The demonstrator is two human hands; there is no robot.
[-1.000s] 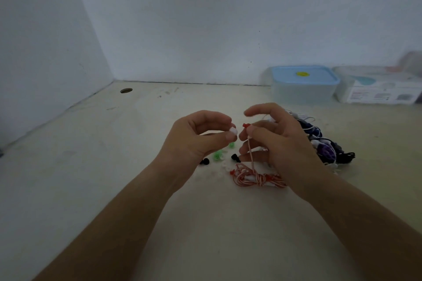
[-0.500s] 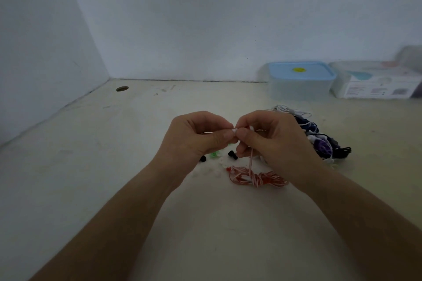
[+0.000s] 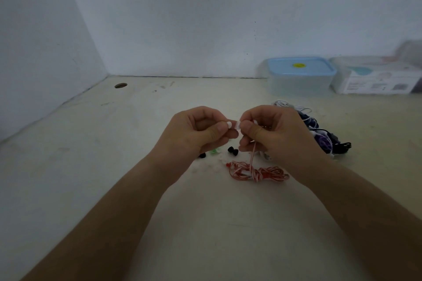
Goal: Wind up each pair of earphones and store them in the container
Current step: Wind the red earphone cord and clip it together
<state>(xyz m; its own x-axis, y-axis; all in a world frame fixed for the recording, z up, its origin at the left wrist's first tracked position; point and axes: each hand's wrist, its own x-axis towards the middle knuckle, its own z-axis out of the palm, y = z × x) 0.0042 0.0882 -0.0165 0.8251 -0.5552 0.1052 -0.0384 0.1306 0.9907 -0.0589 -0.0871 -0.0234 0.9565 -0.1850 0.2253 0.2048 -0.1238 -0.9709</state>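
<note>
Both hands are raised just above the worktop, close together, thumbs and forefingers nearly meeting. The left hand is curled and pinches a small white ear tip between thumb and forefinger. The right hand is curled too and pinches the bud end of the red-and-white earphones, just beside that tip; whether the two pieces touch cannot be told. From the right hand a thin cable hangs straight down to the rest of the earphones, which lie in a loose tangle on the worktop below the right wrist. Under and between the hands lie loose black ear tips, a green ear tip and a few pale ones, blurred. To the right of the right hand sits a pile of other earphones, dark, purple and white cables mixed together. The container, clear with a blue lid on it, stands farther back by the wall, well apart from the hands, with a white box just beside it on its right. A round hole shows in the worktop at far left.
</note>
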